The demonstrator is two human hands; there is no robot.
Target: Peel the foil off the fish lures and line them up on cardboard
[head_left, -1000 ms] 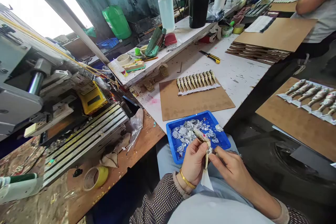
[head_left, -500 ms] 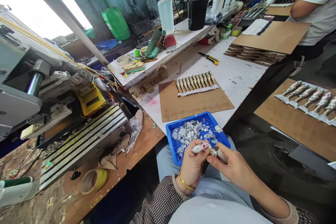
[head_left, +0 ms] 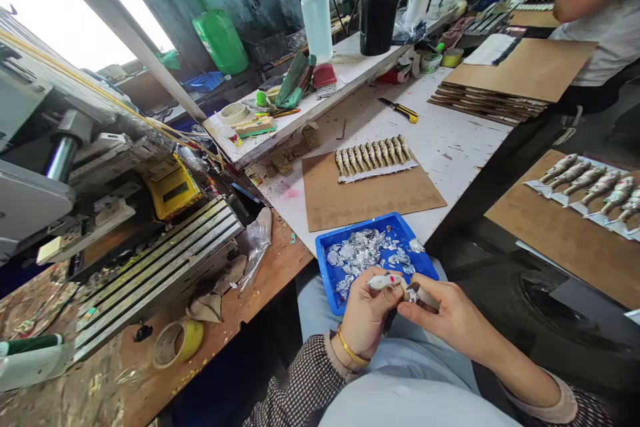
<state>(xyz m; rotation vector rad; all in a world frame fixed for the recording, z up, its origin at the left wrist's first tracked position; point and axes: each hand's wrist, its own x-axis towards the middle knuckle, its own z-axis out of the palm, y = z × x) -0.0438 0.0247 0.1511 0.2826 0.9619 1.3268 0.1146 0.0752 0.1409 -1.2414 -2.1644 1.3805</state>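
Over the blue tray (head_left: 323, 267) my left hand (head_left: 367, 313) is closed around a small fish-shaped lure (head_left: 381, 281), white with a red spot. Its far end is hidden between my fingers. My right hand (head_left: 447, 313) meets it from the right, thumb and fingers pinched on a small piece of silver foil (head_left: 412, 294) against the lure's end. Crumpled silver foil scraps (head_left: 365, 248) lie in the tray, which rests on my lap. Behind it, a row of several fish-shaped lures (head_left: 373, 155) lies on a cardboard sheet (head_left: 345, 207).
A yellow-handled cutter (head_left: 400, 110) lies on the white table. Stacked cardboard (head_left: 525, 73) stands back right, near another person (head_left: 605, 20). More lures (head_left: 585, 180) sit on cardboard at right. At left are a machine with a slotted bed (head_left: 165, 273) and a tape roll (head_left: 179, 343).
Both hands have shifted very slightly to the right, still gripping the lure and foil. The other person's arm has risen a little. The tray and table things look the same.
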